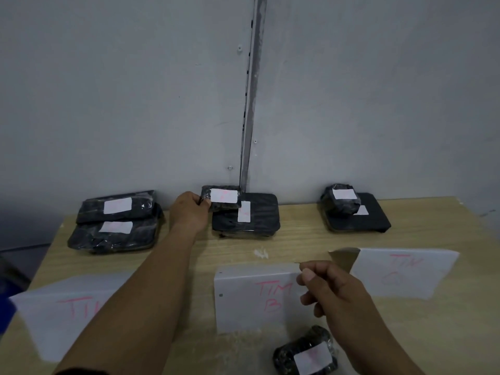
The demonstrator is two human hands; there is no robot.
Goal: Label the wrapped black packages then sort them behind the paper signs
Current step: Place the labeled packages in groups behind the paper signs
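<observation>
My left hand (190,211) reaches to the back of the wooden table (297,239) and grips the left end of a small labelled black package (221,197), held over a larger labelled package (247,216) behind the "TIM B" sign (254,293). My right hand (330,286) hovers above that sign's right edge, fingers loosely curled, holding nothing that I can see. Two stacked labelled packages (116,221) lie at the back left behind the left sign (67,309). Two more (351,209) sit at the back right behind the right sign (403,272). One labelled package (305,353) lies at the near edge.
A grey wall (135,90) with a vertical metal strip (253,98) rises right behind the table. A brown scrap of paper (345,259) lies between the middle and right signs. Something blue (5,312) shows at the left edge.
</observation>
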